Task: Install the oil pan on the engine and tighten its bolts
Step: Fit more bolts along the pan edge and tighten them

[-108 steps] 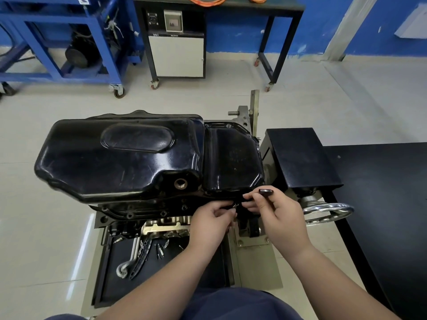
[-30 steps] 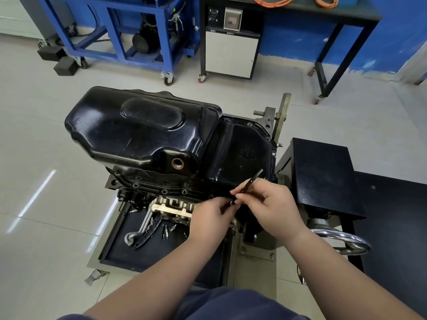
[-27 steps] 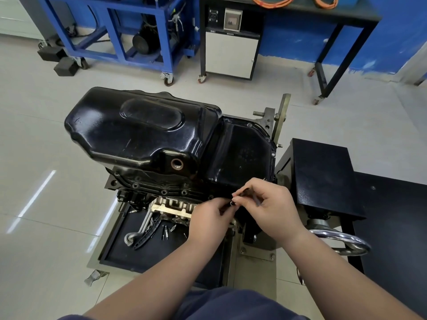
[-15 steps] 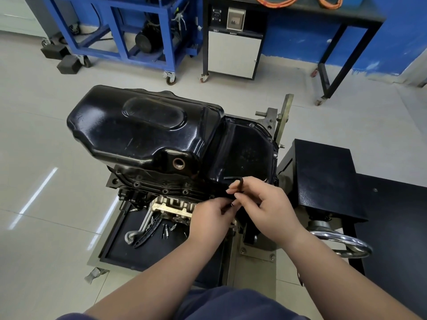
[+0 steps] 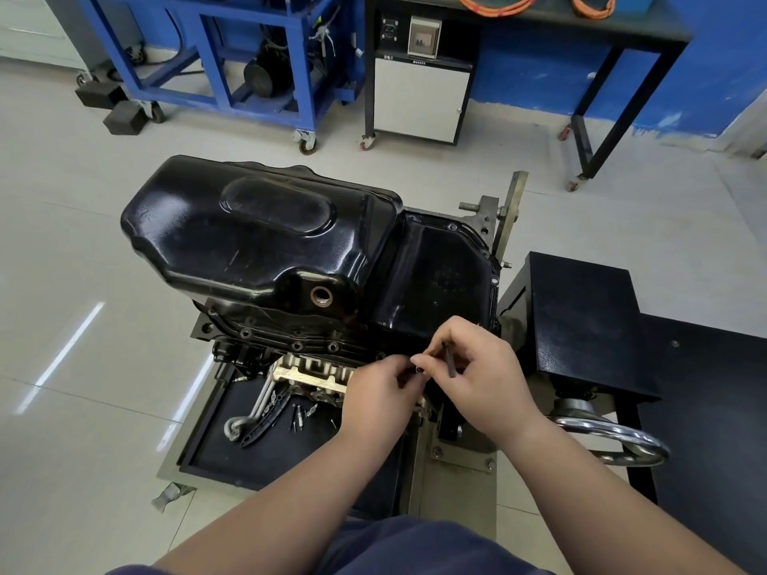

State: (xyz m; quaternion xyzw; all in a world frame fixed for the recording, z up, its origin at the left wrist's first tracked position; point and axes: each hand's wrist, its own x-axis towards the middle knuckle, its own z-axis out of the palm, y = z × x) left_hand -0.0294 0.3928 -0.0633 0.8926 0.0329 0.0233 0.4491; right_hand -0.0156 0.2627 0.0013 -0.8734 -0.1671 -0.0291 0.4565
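**Both grips closed at the near edge of the oil pan**

Our right grip (image 5: 485, 379) is closed on a thin dark key (image 5: 449, 361), pinched between the thumb and the first fingers. The visible shaft of the key stands nearly upright. Our left grip (image 5: 379, 394) is curled too, and its fingertips seem to pinch a small bolt (image 5: 418, 369). We see only its little round end, so we are not fully sure. The two grips touch each other just in front of the near flange (image 5: 296, 346) of the oil pan (image 5: 265, 242).

The oil pan already sits on the engine (image 5: 309, 373). Its long axis runs from our left to our right, with the deep part on the left and the shallow part on the right. Several bolt heads sit in the flange to the left of our grips. The hole under the grips is hidden from us.

The bolt lies just to the left of the key, close to its lower end, and the flange is right behind both. We judge that this bolt is being fitted at the near right part of the flange. The left grip is nearer to the bolt and can steady it. The right grip must bring the end of the key into the bolt head in line with the bolt's own axis, or the key may slip out.
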